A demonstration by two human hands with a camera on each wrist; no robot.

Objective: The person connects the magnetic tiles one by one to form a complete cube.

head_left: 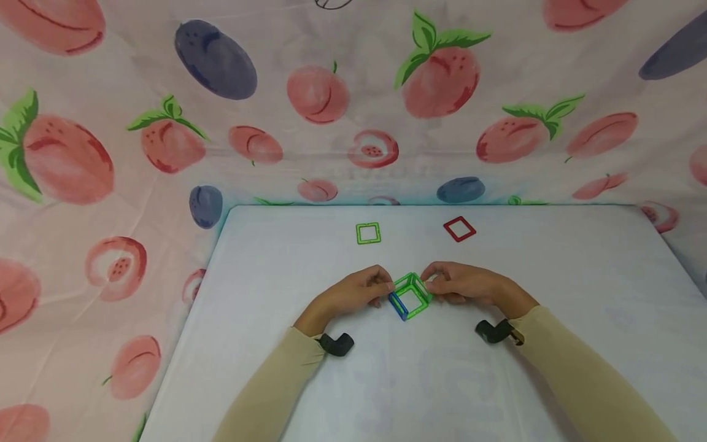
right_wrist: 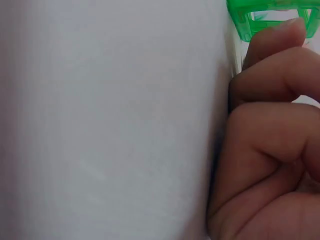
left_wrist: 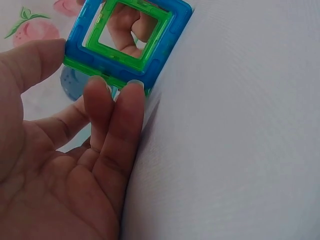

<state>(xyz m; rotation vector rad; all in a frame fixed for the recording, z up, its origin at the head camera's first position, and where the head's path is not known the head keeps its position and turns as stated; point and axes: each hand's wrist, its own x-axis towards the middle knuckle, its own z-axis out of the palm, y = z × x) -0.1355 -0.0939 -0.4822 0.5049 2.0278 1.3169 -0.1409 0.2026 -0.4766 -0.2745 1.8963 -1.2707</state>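
Observation:
Square magnetic tiles are joined into a small open-topped box at the middle of the table. Its blue tile (head_left: 399, 306) stands at the front left; green tiles (head_left: 418, 311) form the base and back walls. At the box's left corner my left hand (head_left: 361, 288) pinches the tile edges between thumb and fingertips. The left wrist view shows the blue tile (left_wrist: 105, 63) upright, with green frames seen through it. My right hand (head_left: 464, 283) pinches the green wall at the right corner. In the right wrist view, its curled fingers partly hide the green tile (right_wrist: 242, 20).
Behind the box, a loose green square tile (head_left: 358, 234) and a red square tile (head_left: 450, 233) lie flat, apart from each other. The white table (head_left: 265, 245) meets a fruit-printed cloth (head_left: 265, 178) at its back and left. Dark devices (head_left: 338, 345) sit at both wrists.

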